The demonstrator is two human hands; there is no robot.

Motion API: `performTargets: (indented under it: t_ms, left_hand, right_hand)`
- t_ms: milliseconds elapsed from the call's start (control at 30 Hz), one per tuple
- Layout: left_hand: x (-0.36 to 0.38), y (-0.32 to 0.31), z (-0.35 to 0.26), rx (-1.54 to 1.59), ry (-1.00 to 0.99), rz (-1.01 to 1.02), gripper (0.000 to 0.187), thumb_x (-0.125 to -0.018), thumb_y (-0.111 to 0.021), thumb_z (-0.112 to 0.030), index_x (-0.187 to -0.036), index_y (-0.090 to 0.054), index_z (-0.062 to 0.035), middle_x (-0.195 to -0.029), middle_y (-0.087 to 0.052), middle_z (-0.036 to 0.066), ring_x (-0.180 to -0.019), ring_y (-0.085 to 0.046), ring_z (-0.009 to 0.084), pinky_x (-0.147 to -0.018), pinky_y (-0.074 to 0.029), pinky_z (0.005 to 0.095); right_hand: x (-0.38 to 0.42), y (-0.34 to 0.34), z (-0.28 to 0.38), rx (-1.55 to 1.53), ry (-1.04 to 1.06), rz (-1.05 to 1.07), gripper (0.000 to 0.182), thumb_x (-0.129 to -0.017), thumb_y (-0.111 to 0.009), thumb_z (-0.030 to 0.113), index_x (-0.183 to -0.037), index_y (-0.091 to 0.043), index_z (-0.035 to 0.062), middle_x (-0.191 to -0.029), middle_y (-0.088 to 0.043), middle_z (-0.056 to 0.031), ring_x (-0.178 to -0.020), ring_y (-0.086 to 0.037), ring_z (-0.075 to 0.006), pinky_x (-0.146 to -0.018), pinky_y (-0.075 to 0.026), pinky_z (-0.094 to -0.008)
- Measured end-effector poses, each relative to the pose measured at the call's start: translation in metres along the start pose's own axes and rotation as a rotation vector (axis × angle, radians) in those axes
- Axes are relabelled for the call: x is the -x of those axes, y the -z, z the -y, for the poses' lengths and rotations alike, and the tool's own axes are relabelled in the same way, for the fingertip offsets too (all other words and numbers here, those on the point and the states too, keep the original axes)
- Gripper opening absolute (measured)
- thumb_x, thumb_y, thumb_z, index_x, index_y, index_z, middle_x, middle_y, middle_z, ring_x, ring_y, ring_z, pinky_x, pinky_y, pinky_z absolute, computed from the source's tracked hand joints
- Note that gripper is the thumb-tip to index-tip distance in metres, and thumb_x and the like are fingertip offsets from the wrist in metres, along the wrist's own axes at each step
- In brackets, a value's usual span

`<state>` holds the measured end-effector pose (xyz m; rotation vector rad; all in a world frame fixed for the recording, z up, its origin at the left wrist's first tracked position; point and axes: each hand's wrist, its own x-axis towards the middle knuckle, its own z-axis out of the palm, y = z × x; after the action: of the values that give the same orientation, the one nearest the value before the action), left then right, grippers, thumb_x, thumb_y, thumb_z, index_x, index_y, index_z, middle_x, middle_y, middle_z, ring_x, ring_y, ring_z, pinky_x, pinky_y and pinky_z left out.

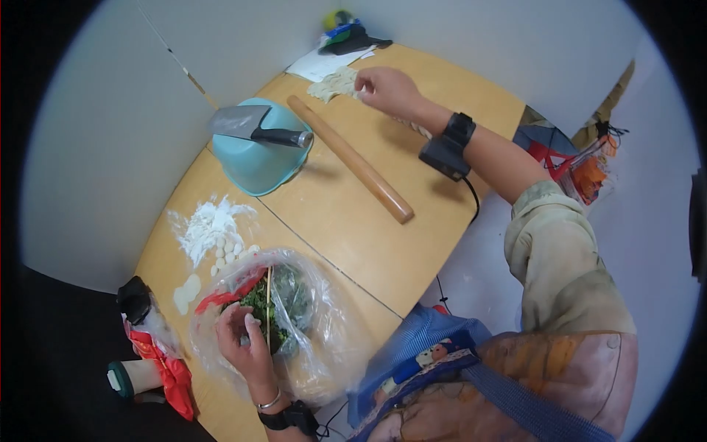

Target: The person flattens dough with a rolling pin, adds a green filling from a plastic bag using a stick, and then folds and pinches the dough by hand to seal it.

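Note:
My left hand is over the near side of a clear plastic bag, its fingers loosely curled and the thumb apart, with nothing visible in it. Chopped greens lie in the open plastic bag, and a thin stick stands among them. At the far end of the table, my right hand has its fingers curled together; anything in them is hidden. Right beside it lies a patch of pale, lumpy dumplings. More dumplings show partly behind my right wrist.
A wooden rolling pin lies across the table. A cleaver rests on an upturned turquoise bowl. White flour, small dough pieces and flat wrappers are at the left. Papers lie at the far edge.

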<state>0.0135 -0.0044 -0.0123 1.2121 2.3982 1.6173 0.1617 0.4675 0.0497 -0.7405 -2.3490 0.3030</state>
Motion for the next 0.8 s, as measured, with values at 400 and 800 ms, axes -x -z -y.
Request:
performTargets:
  t_ms: [400, 800]
  left_hand:
    - [-0.007, -0.002, 0.006, 0.016, -0.107, -0.062, 0.011, -0.094, -0.058, -0.002, -0.101, -0.066, 0.0012, -0.087, -0.068, 0.006, -0.075, -0.063, 0.0125, -0.067, -0.051, 0.0264]
    - [-0.007, 0.001, -0.015, -0.093, -0.237, -0.096, 0.01, -0.089, -0.065, -0.001, -0.098, -0.069, -0.0011, -0.079, -0.069, 0.006, -0.067, -0.064, 0.0116, -0.064, -0.051, 0.0265]
  right_hand:
    - [0.097, -0.023, 0.205, -0.475, 0.336, 0.217, 0.02, -0.084, -0.066, 0.023, -0.092, -0.07, 0.005, -0.086, -0.069, -0.0128, -0.086, -0.066, -0.0309, -0.076, -0.051, -0.0431]
    - [0.123, -0.095, 0.217, -0.669, 0.705, 0.395, 0.039, -0.088, -0.067, 0.024, -0.122, -0.065, 0.0045, -0.116, -0.062, -0.0168, -0.108, -0.06, -0.0332, -0.096, -0.048, -0.042]
